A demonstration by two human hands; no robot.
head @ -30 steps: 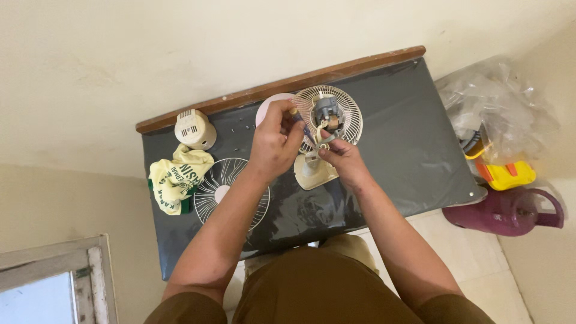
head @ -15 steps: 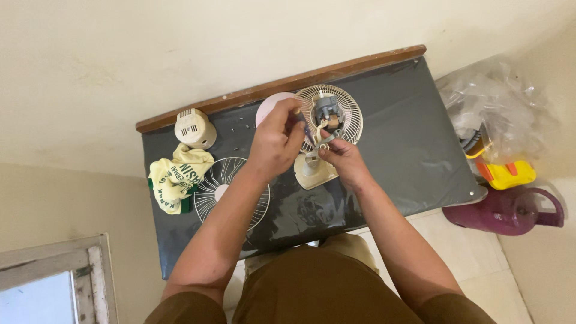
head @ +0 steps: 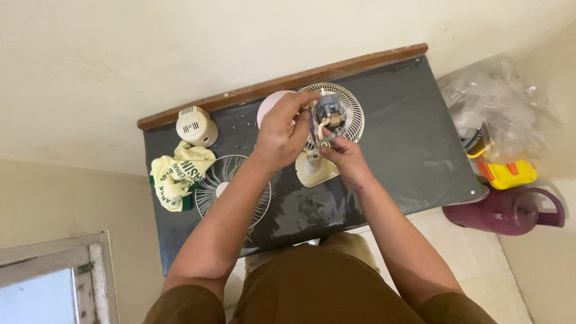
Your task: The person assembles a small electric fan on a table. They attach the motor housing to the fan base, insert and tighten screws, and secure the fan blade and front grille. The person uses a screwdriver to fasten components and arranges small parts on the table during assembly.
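Observation:
A small cream desk fan lies taken apart on the dark-covered table (head: 408,138). Its rear grille (head: 354,117) carries a grey motor (head: 328,108), and its cream base (head: 311,173) sits just below. My left hand (head: 281,133) is closed around a screwdriver (head: 312,127), whose thin shaft points at the motor. My right hand (head: 343,157) pinches a small grey part (head: 326,144) at the motor's lower edge, right beside the screwdriver tip. The screwdriver's handle is hidden in my fist.
The loose front grille (head: 225,186), a yellow cloth (head: 175,179), a cream motor cover (head: 195,126), a pink disc (head: 267,105) and several tiny screws (head: 243,126) lie to the left. On the floor to the right are a plastic bag (head: 498,102), a yellow object (head: 509,174) and a maroon jug (head: 510,211).
My left hand has shifted up and right, closer to the motor, and the screwdriver's handle end no longer shows. My right hand has barely moved.

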